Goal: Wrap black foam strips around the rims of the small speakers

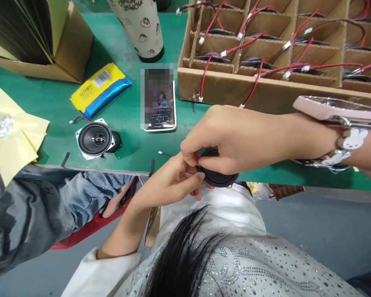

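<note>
Holding blk spkr: L hand half-curled, R hand pinching.

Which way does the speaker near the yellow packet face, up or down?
The speaker faces up: its black cone shows toward the camera.

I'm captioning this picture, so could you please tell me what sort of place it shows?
Probably an electronics workshop: a divided cardboard box of wired parts and a loudspeaker stand on a green workbench.

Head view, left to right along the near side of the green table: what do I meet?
Yellow paper → white-framed speaker → phone → left hand → black round speaker it grips → bunny bracelet.
</note>
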Demonstrator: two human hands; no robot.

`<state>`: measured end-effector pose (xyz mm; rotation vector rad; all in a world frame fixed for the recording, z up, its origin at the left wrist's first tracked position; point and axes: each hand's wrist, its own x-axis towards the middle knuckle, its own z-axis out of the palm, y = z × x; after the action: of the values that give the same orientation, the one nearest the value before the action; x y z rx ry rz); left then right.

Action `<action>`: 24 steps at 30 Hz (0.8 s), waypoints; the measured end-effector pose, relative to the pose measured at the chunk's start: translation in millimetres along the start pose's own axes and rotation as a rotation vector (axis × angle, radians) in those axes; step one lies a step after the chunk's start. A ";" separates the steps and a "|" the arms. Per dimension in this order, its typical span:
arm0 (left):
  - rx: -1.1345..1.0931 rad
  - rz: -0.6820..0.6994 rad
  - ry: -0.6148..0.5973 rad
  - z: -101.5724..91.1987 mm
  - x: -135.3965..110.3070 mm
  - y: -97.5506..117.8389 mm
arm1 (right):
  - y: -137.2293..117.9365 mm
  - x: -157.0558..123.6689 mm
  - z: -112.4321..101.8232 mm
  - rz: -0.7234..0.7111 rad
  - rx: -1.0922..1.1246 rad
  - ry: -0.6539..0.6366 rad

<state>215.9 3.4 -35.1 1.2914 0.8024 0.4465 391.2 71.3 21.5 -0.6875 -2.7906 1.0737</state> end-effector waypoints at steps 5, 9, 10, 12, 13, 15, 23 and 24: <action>0.424 0.259 0.524 9.6 -19.3 -2.7 | 0.2 -4.1 0.6 -0.042 0.097 0.033; 0.509 0.420 0.575 11.6 -37.9 -13.9 | -2.8 -6.0 -0.6 -0.062 0.105 0.028; 0.486 0.405 0.558 11.3 -40.8 -16.6 | -3.3 -6.2 -0.6 -0.062 0.095 0.025; 0.401 0.363 0.569 9.8 -43.3 -19.2 | -3.8 -6.2 -0.3 -0.051 0.070 0.028; 0.363 0.335 0.576 8.5 -42.9 -18.8 | -3.9 -6.1 0.1 -0.044 0.058 0.028; 0.333 0.253 0.554 4.5 -38.6 -14.7 | -4.3 -5.6 0.6 -0.022 0.036 0.020; 0.279 0.111 -0.036 -23.2 6.5 13.0 | -10.8 -6.1 0.8 -0.010 -0.014 0.022; 0.284 0.125 -0.082 -25.5 12.0 15.3 | -11.5 -6.1 0.8 -0.019 -0.027 0.031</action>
<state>207.0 32.7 -25.5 1.6204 0.7361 0.3852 392.1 60.6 28.8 -0.6736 -2.7840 1.0154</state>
